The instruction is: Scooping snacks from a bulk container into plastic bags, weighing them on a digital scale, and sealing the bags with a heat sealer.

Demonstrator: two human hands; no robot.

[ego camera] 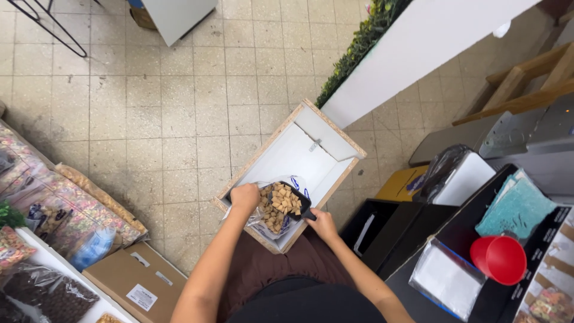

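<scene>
Wooden open box (pixel 299 152), white inside, rests on the person's lap above the tiled floor (pixel 167 101). At its near edge sits a clear plastic bag (pixel 272 224) of tan square snack pieces. Left hand (pixel 245 196) pinches the bag's rim; right hand (pixel 323 224) grips a loaded black scoop (pixel 290 200). A tilt could spill pieces past the sagging rim.

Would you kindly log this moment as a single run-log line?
left hand: holds clear bag rim | right hand: grips black scoop of tan square pieces over bag | bag rests on white box
</scene>
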